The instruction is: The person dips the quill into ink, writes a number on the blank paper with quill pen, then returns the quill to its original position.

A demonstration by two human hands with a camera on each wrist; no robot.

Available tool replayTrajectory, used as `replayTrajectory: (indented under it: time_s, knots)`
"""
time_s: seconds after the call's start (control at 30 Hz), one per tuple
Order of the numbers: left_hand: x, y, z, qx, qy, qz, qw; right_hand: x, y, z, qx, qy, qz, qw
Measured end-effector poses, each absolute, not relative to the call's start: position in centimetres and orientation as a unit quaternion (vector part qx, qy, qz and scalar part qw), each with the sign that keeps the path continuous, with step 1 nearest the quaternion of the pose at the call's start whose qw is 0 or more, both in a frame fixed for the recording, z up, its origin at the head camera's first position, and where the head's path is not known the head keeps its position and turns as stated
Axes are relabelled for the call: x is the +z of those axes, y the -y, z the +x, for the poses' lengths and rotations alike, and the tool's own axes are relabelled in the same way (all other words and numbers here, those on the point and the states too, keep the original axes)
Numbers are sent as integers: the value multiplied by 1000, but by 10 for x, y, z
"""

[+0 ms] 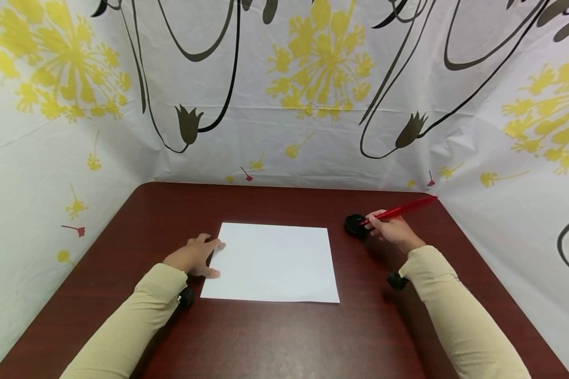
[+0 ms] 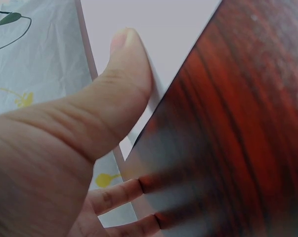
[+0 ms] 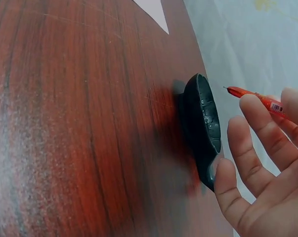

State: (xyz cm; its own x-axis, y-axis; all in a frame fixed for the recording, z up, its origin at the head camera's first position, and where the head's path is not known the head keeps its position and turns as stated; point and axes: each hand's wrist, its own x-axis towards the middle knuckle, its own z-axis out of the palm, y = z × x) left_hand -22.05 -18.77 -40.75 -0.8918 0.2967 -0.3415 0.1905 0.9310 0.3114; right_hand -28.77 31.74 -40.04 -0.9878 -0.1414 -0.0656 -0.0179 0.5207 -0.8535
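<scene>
A white sheet of paper (image 1: pixel 275 263) lies flat on the table. At its left edge rests my left hand (image 1: pixel 196 257), fingers spread, with the thumb and one fingertip on the paper. In the left wrist view the thumb (image 2: pixel 131 64) lies near the paper's corner, and other fingertips touch the wood. My right hand (image 1: pixel 393 232) pinches a long red pen (image 1: pixel 410 205), which widens toward its back end. Its thin tip points at a small round black dish (image 1: pixel 354 225). The right wrist view shows the pen tip (image 3: pixel 230 89) apart from the hollow dish (image 3: pixel 191 111), several fingers extended beside it.
The dark red-brown table (image 1: pixel 284 337) has rounded far corners. White cloth (image 1: pixel 246 126) with yellow and dark floral print hangs behind it and along both sides. Black devices sit at the left wrist (image 1: pixel 186 297) and the right wrist (image 1: pixel 396 281).
</scene>
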Motion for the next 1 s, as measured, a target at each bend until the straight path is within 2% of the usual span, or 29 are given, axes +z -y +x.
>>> replayTrajectory:
  time_s: [0.3, 1.0]
  knots:
    - [-407, 188, -219, 138, -963, 128, 192, -398, -310, -288, -481, -872, -38, 77]
    - [-406, 187, -220, 128, -965, 123, 191, -406, -311, -294, -441, -895, -19, 62]
